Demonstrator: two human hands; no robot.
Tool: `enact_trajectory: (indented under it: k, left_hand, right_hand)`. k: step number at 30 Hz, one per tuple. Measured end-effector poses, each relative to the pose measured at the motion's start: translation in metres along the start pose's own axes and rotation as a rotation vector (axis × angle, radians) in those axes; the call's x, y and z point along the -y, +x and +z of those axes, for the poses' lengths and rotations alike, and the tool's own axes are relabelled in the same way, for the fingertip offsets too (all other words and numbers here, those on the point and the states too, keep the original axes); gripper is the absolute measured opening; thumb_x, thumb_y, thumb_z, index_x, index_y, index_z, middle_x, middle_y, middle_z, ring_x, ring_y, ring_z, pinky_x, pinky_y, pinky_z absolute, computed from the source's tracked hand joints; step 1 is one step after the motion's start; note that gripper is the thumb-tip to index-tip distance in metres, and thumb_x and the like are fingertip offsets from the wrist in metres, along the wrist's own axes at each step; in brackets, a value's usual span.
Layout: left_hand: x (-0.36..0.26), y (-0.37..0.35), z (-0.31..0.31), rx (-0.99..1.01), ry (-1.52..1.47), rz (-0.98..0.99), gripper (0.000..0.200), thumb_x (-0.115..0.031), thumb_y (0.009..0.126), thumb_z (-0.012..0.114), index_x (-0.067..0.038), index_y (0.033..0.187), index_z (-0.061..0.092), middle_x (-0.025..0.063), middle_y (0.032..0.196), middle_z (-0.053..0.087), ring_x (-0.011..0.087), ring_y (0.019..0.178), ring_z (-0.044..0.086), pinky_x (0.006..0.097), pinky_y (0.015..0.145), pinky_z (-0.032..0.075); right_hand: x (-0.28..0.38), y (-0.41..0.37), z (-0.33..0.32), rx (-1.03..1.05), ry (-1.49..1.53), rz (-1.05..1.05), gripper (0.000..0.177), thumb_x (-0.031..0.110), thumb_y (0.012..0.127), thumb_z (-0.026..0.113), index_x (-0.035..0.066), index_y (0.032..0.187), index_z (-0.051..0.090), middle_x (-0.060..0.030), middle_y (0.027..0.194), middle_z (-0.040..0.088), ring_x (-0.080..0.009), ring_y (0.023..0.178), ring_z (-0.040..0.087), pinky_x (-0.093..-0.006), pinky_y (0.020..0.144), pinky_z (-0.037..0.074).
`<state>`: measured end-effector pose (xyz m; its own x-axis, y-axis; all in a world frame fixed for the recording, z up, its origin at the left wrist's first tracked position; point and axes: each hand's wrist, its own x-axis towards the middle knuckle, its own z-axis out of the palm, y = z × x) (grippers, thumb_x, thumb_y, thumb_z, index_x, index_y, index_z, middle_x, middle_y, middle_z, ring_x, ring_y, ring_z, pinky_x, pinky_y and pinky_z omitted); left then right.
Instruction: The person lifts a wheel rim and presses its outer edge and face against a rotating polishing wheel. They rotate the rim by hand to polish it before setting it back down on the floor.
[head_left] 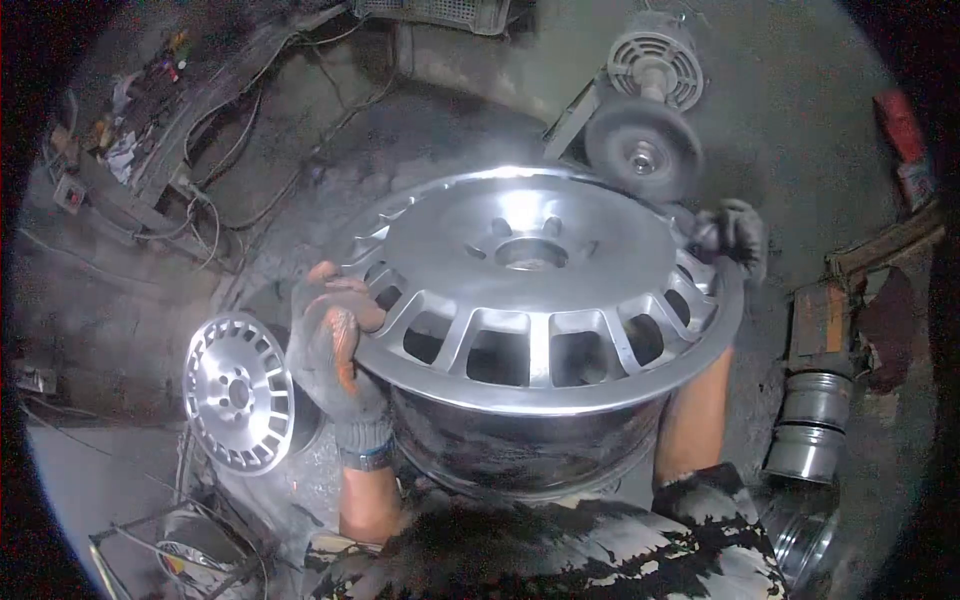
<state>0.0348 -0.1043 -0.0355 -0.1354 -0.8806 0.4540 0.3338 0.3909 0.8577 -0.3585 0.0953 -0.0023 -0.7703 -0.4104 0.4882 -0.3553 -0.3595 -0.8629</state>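
A large silver alloy wheel (530, 270) with slotted openings fills the middle of the head view, its face tilted up toward me. My left hand (345, 335), in a grey glove with orange fingers, is closed around its left rim. On the far right side, my right hand (735, 240), in a dark glove, grips the rim with curled fingers. The alloy wheel's far right edge overlaps a round buffing wheel (645, 155), which looks blurred as if spinning. The lower barrel of the alloy wheel rests close to my lap.
Behind the buffing wheel sits its motor (655, 65). A second alloy wheel (240, 393) leans at the left. Shiny wheel barrels (808, 425) are stacked at the right. Cables (245, 130) trail along the left wall, and a crate (440, 12) stands at the top.
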Motion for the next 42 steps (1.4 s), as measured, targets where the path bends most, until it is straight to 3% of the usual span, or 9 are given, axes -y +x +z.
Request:
enact_trajectory:
  k: [4,7,9,14,20,26,29,34,42]
  left_hand:
    - [0.000,-0.003,-0.003,-0.021,-0.018,0.020,0.035,-0.026,0.090,0.070,0.009,0.093,0.072,0.0188,0.116,0.064,0.0247,0.102,0.063,0.0387,0.095,0.048]
    - [0.003,0.000,0.004,-0.074,-0.025,0.001,0.036,-0.027,0.091,0.068,0.009,0.089,0.072,0.0182,0.114,0.065,0.0250,0.102,0.064,0.0401,0.097,0.048]
    - [-0.003,0.009,0.002,-0.032,0.210,0.144,0.039,-0.027,0.096,0.061,0.006,0.078,0.071,0.0155,0.096,0.069,0.0258,0.093,0.065,0.0448,0.102,0.047]
    - [0.044,0.023,-0.012,-0.053,-0.046,0.026,0.041,-0.024,0.097,0.055,0.004,0.069,0.067,0.0115,0.074,0.067,0.0261,0.078,0.066,0.0503,0.105,0.047]
    - [0.050,0.027,-0.011,-0.205,-0.298,-0.230,0.039,-0.025,0.096,0.052,0.005,0.076,0.069,0.0126,0.075,0.068,0.0265,0.080,0.065,0.0501,0.107,0.046]
    - [0.042,0.028,-0.020,-0.005,0.034,0.087,0.041,-0.024,0.094,0.050,0.006,0.075,0.070,0.0144,0.076,0.068,0.0267,0.082,0.066,0.0498,0.107,0.045]
    - [0.043,0.028,-0.014,-0.075,0.012,0.009,0.040,-0.024,0.093,0.051,0.006,0.074,0.070,0.0149,0.076,0.068,0.0267,0.082,0.066,0.0494,0.108,0.045]
    - [0.058,0.028,-0.020,-0.065,-0.064,-0.044,0.037,-0.021,0.094,0.052,0.007,0.078,0.071,0.0154,0.078,0.069,0.0264,0.083,0.067,0.0496,0.109,0.044]
    - [0.071,0.029,-0.024,-0.093,-0.014,0.019,0.034,-0.019,0.093,0.052,0.009,0.082,0.070,0.0150,0.081,0.069,0.0265,0.086,0.067,0.0514,0.109,0.044]
  right_hand:
    - [0.024,-0.015,0.043,0.021,0.176,0.171,0.028,0.021,0.099,0.057,0.002,0.119,0.062,-0.0063,0.087,0.066,-0.0165,0.080,0.065,-0.0288,0.076,0.056]
    - [-0.004,0.009,-0.004,0.050,0.093,0.152,0.031,0.026,0.100,0.059,0.001,0.117,0.063,-0.0050,0.088,0.065,-0.0148,0.079,0.063,-0.0271,0.075,0.054]
    - [-0.003,0.008,-0.016,0.104,-0.006,0.097,0.036,0.032,0.100,0.062,-0.001,0.114,0.065,-0.0040,0.088,0.066,-0.0127,0.079,0.063,-0.0258,0.073,0.052]
    - [0.046,-0.026,-0.006,0.008,-0.307,0.002,0.042,0.040,0.101,0.060,-0.001,0.103,0.069,-0.0056,0.089,0.068,-0.0122,0.077,0.063,-0.0269,0.071,0.051]
    - [0.064,-0.039,0.009,-0.067,-0.396,-0.128,0.042,0.039,0.099,0.060,-0.001,0.098,0.070,-0.0067,0.088,0.069,-0.0141,0.076,0.062,-0.0305,0.069,0.049]
    - [0.045,-0.020,0.016,-0.007,-0.378,-0.125,0.040,0.039,0.098,0.062,0.000,0.102,0.070,-0.0033,0.085,0.067,-0.0129,0.073,0.060,-0.0275,0.067,0.048]
    - [0.035,-0.014,0.017,0.016,-0.139,0.021,0.035,0.035,0.098,0.064,0.001,0.105,0.070,-0.0010,0.083,0.066,-0.0107,0.070,0.059,-0.0248,0.065,0.047]
    - [0.032,-0.006,0.005,0.029,-0.321,-0.045,0.032,0.033,0.100,0.064,0.003,0.108,0.069,-0.0012,0.083,0.068,-0.0088,0.071,0.062,-0.0242,0.064,0.048]
    - [0.020,0.003,0.008,0.094,-0.232,-0.064,0.040,0.029,0.098,0.068,-0.005,0.119,0.061,-0.0062,0.085,0.067,-0.0137,0.073,0.063,-0.0262,0.068,0.051]
